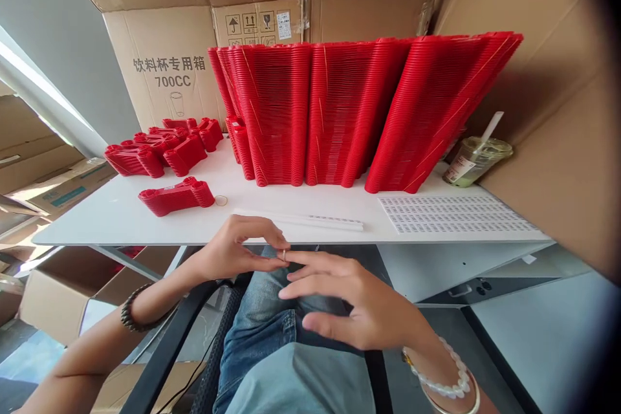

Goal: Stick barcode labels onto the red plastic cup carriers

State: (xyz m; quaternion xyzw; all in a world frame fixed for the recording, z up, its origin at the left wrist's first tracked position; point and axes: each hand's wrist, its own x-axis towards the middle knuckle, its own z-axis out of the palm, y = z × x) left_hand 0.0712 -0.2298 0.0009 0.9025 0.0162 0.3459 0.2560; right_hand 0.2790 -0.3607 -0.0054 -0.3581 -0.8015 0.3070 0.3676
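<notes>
My left hand [242, 242] is in front of the table edge, thumb and index finger pinched together over my lap. They hold a small, pale ring-like band [284, 255] at the tip of my right index finger; its exact kind is too small to make out. My right hand [339, 301] holds nothing else, its fingers stretched out and apart. Beyond my left hand, a bundle of red plastic pieces [177, 196] lies on the white table [272, 204]. A thin loop like a rubber band [220, 200] rests beside that bundle.
Tall stacks of red ribbed pieces [334, 116] stand at the back, with more red bundles [160, 145] to their left. White strips [334, 222], a printed label sheet [456, 214] and a drink cup [473, 158] are on the table. Cardboard [165, 71] walls the back and right.
</notes>
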